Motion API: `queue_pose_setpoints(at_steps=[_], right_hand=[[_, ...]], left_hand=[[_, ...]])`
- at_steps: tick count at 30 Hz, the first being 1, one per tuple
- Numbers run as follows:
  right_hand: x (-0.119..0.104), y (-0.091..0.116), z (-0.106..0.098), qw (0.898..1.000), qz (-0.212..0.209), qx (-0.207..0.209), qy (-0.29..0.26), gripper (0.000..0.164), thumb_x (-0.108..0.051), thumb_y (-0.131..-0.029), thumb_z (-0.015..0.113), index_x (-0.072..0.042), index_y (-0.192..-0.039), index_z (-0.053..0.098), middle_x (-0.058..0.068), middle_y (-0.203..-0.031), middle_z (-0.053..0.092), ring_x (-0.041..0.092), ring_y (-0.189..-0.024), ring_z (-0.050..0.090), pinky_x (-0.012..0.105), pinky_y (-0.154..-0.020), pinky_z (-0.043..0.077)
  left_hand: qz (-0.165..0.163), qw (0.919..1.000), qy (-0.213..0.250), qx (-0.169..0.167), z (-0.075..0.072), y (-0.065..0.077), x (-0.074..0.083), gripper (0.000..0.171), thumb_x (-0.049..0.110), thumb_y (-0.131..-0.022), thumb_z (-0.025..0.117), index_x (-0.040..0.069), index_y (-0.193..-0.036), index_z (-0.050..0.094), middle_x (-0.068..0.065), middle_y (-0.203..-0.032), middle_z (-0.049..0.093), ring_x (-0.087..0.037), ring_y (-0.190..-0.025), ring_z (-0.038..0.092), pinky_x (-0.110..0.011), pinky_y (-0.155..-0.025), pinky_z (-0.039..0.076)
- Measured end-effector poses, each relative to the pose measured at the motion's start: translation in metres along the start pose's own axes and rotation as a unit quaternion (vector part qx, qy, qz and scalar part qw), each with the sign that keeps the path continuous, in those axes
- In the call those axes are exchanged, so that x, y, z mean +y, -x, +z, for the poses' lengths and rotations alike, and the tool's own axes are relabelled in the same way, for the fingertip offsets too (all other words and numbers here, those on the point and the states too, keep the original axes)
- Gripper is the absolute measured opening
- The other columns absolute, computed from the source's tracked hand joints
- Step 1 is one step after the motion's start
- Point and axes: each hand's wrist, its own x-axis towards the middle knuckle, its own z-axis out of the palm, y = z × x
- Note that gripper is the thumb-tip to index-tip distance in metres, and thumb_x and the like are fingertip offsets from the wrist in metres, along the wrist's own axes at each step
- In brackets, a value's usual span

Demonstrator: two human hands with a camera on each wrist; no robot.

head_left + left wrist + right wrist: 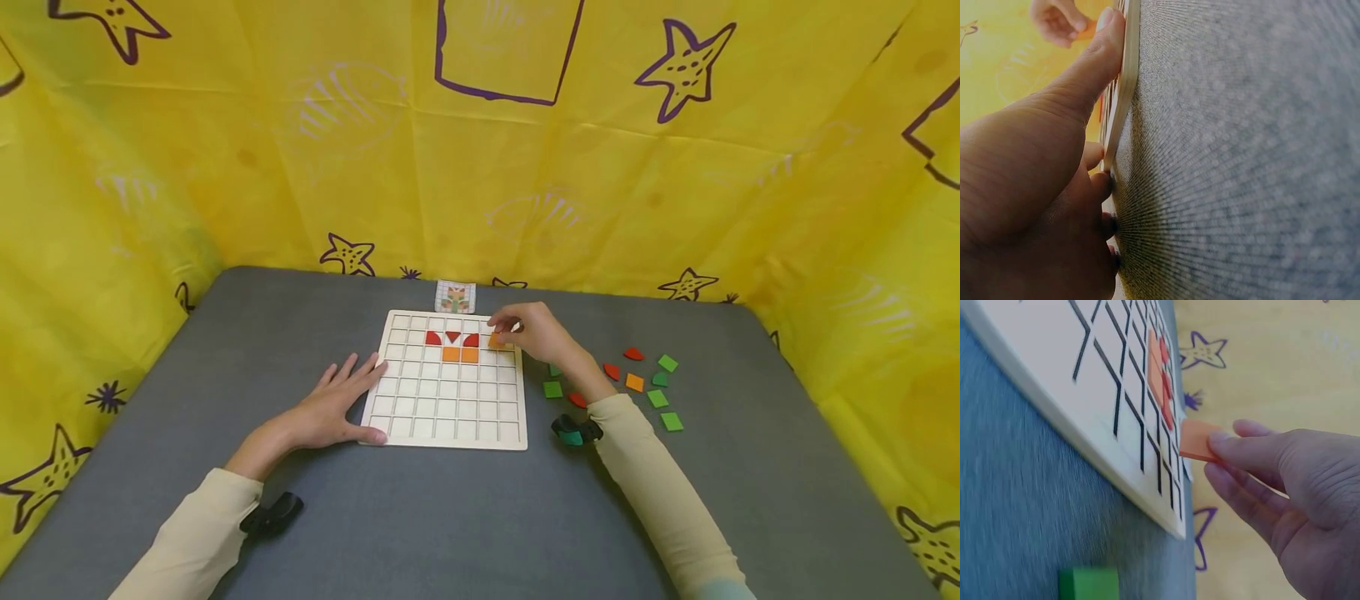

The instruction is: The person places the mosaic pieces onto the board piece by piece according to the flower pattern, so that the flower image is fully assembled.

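In the head view we see a pale wooden gridded board (438, 387) at centre, three small red pieces (471, 341) above two orange square tiles (451, 354) in its upper cells. The left hand (330, 410), fingers spread, holds nothing and rests at the board's left edge. Upper right of the board, the right hand (536, 329) pinches another orange square tile (496, 341). Right of centre, loose coloured pieces (672, 422) lie on the grey bench (465, 525).

From the left wrist, we see a thumb (1094, 65) against the board's edge, top centre.

From the right wrist, we find the pinched tile just right of centre, between nearly closed fingers; a blurred green piece (1094, 584) sits lower left.
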Motion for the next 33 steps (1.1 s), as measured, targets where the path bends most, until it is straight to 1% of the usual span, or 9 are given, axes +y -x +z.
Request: queue_pose_setpoints(at_steps=[7, 11, 17, 22, 28, 33], right_hand=[[-0.008, -0.012, 0.016, 1.0, -0.011, -0.008, -0.029, 0.02, 0.001, -0.084, 0.074, 0.003, -0.104, 0.072, 0.009, -0.095, 0.072, 0.019, -0.086, 0.065, 0.032, -0.077, 0.056], [-0.013, -0.018, 0.024, 0.999, -0.016, -0.014, -0.027, 0.019, 0.0, -0.085, 0.074, 0.001, -0.104, 0.073, 0.007, -0.094, 0.072, 0.017, -0.086, 0.065, 0.029, -0.077, 0.055], [-0.023, -0.029, 0.035, 0.999, -0.022, -0.033, -0.024, 0.018, -0.003, -0.086, 0.074, -0.001, -0.104, 0.073, 0.005, -0.093, 0.071, 0.014, -0.086, 0.064, 0.025, -0.078, 0.053], [-0.027, -0.037, 0.043, 0.999, -0.027, -0.032, -0.021, 0.017, -0.003, -0.086, 0.074, -0.002, -0.102, 0.073, 0.004, -0.092, 0.071, 0.013, -0.085, 0.065, 0.022, -0.076, 0.053], [-0.031, -0.044, 0.051, 0.998, -0.035, -0.04, -0.035, 0.016, -0.004, -0.086, 0.074, -0.002, -0.102, 0.074, 0.004, -0.09, 0.071, 0.014, -0.084, 0.065, 0.021, -0.077, 0.053], [-0.033, -0.051, 0.06, 0.998, -0.036, -0.044, -0.039, 0.015, -0.004, -0.086, 0.074, -0.004, -0.1, 0.074, 0.003, -0.091, 0.072, 0.011, -0.084, 0.065, 0.019, -0.076, 0.052]], left_hand=[[0.003, 1.0, 0.003, 0.0, 0.001, 0.0, 0.0, 0.111, 0.057, -0.075, 0.077, 0.007, -0.156, 0.021, -0.019, -0.163, 0.01, -0.048, -0.146, -0.002, -0.062, -0.114, -0.004], [0.008, 0.9999, 0.008, 0.001, 0.001, -0.001, 0.0, 0.111, 0.057, -0.075, 0.077, 0.006, -0.156, 0.022, -0.02, -0.162, 0.011, -0.048, -0.146, -0.002, -0.062, -0.114, -0.004], [0.001, 1.0, 0.006, 0.0, 0.0, 0.001, -0.001, 0.111, 0.056, -0.074, 0.078, 0.006, -0.156, 0.021, -0.02, -0.162, 0.011, -0.047, -0.147, -0.003, -0.062, -0.114, -0.004], [-0.003, 1.0, 0.003, -0.002, 0.001, 0.0, -0.002, 0.112, 0.058, -0.074, 0.077, 0.008, -0.156, 0.021, -0.018, -0.163, 0.01, -0.046, -0.147, -0.003, -0.061, -0.114, -0.005], [-0.004, 1.0, 0.003, -0.006, 0.001, 0.0, -0.003, 0.111, 0.059, -0.074, 0.076, 0.007, -0.156, 0.021, -0.019, -0.163, 0.01, -0.047, -0.147, -0.004, -0.062, -0.114, -0.005], [-0.008, 0.9999, 0.002, -0.01, -0.001, 0.001, -0.002, 0.111, 0.058, -0.075, 0.076, 0.008, -0.157, 0.021, -0.019, -0.163, 0.009, -0.047, -0.147, -0.004, -0.062, -0.114, -0.005]])
